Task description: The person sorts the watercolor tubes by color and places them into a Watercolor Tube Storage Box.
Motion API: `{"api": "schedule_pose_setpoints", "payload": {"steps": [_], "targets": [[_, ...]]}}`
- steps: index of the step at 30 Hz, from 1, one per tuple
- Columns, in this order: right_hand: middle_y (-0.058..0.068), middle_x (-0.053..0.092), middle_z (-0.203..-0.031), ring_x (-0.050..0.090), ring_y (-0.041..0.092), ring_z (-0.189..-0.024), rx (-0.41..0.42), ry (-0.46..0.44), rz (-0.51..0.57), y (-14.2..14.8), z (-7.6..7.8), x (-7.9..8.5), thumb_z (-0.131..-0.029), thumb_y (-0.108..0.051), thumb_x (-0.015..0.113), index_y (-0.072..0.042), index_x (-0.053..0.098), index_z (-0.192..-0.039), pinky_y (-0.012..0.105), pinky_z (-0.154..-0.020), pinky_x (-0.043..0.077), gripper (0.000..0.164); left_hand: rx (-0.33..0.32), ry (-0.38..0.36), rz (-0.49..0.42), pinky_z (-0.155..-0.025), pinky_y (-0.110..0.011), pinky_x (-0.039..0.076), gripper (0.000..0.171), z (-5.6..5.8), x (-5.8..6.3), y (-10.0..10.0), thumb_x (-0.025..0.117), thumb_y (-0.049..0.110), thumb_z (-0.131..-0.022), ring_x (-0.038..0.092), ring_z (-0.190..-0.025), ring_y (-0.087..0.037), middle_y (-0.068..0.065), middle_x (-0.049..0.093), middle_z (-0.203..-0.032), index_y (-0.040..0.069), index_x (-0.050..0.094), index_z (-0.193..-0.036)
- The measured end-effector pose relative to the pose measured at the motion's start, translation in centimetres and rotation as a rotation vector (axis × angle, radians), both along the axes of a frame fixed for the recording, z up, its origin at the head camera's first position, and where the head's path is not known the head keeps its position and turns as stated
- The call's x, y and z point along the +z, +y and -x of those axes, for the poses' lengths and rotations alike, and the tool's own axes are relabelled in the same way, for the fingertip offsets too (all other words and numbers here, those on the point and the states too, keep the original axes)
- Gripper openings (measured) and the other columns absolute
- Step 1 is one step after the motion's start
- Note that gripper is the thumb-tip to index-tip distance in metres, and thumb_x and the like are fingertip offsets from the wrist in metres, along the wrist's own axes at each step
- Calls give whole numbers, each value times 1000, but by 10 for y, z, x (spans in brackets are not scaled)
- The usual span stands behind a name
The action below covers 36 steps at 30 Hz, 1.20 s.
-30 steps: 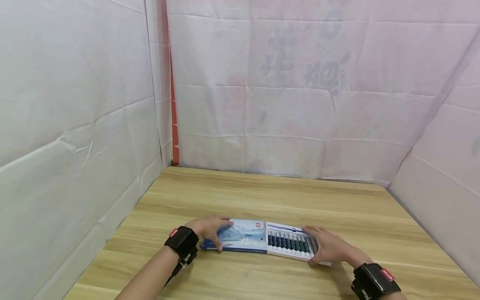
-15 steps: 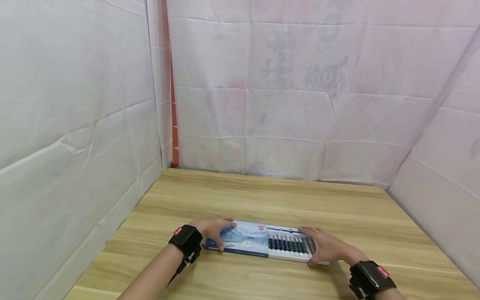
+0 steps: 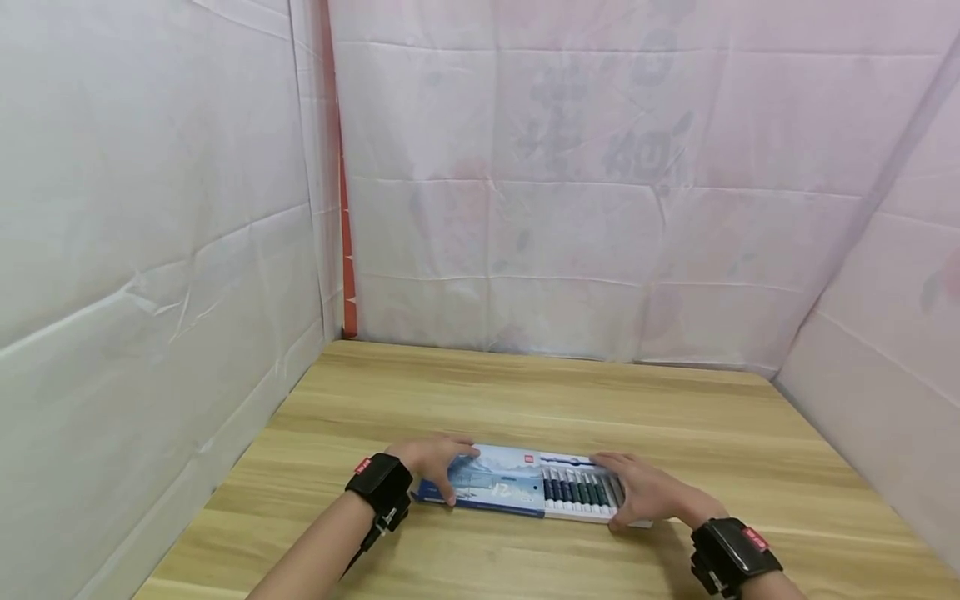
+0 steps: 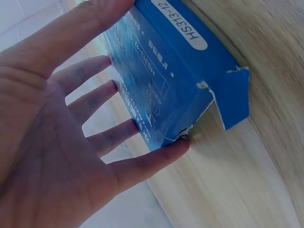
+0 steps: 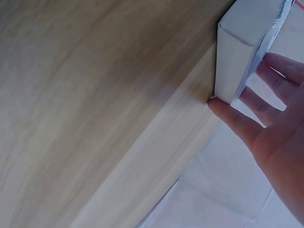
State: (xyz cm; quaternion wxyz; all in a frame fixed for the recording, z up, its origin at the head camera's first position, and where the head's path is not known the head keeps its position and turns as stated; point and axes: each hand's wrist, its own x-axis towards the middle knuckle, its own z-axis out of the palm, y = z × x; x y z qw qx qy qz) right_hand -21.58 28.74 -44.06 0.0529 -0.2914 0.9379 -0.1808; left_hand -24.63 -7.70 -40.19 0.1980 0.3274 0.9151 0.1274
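A blue cardboard box sleeve [image 3: 501, 479] with a mountain picture lies on the table. From its right end sticks a white tray [image 3: 577, 514] with a row of dark blue and green paint tubes [image 3: 576, 490]. My left hand [image 3: 431, 461] grips the sleeve's left part across its width, thumb on the near side. In the left wrist view, a torn end flap [image 4: 232, 99] hangs out from the sleeve. With thumb and fingers on opposite long sides, my right hand [image 3: 647, 490] grips the tray's right end, covering part of it. The white tray end [image 5: 237, 52] shows in the right wrist view.
The wood-grain table [image 3: 540, 392] is bounded by a white sheet at the back [image 3: 495, 250], a sheet on the left [image 3: 165, 333] and one on the right [image 3: 892, 333]. Black straps [image 3: 381, 487] sit on both wrists.
The tray has slid left, further into the sleeve, so less of it shows. The sleeve and left hand have shifted slightly right; the right hand has moved left with the tray.
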Motion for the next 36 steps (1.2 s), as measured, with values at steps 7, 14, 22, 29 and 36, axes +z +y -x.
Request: {"api": "schedule_pose_setpoints", "payload": {"steps": [7, 14, 22, 29, 36], "targets": [[21, 43, -130, 40, 43, -115, -14, -29, -16, -5, 1, 1, -59, -38, 82, 0, 43, -133, 60, -84, 39, 92, 20, 1, 19, -98, -43, 36, 74, -1, -1, 7, 81, 21, -70, 28, -131, -24, 0, 33, -144, 21, 48, -135], [25, 37, -135, 33, 46, -120, -16, -78, 65, -1, -3, 2, -62, -34, 81, 2, 38, -136, 65, -89, 32, 93, 5, 8, -9, -99, -41, 35, 78, 5, -9, 0, 81, 24, -70, 27, -131, -25, -4, 30, -145, 16, 43, -138], [33, 31, -135, 28, 53, -120, -5, -115, 163, 17, -14, 6, -62, -25, 81, 9, 34, -135, 68, -92, 25, 93, 51, -33, -101, -99, -41, 35, 84, 7, -20, -26, 81, 19, -70, 25, -132, -27, -10, 22, -148, 9, 37, -140], [33, 37, -130, 33, 49, -117, 7, -37, 150, 39, -14, 0, -61, -21, 82, 14, 35, -132, 55, -93, 33, 92, 33, -76, -153, -97, -42, 38, 87, 6, -22, -43, 82, 15, -69, 27, -131, -31, -14, 17, -149, 8, 34, -141], [32, 36, -131, 33, 49, -118, -13, -59, 131, 41, -11, -5, -60, -25, 83, 12, 35, -133, 59, -92, 32, 95, 16, -95, -168, -97, -44, 37, 89, 8, -23, -49, 82, 13, -68, 24, -131, -32, -13, 16, -150, 11, 33, -142]]}}
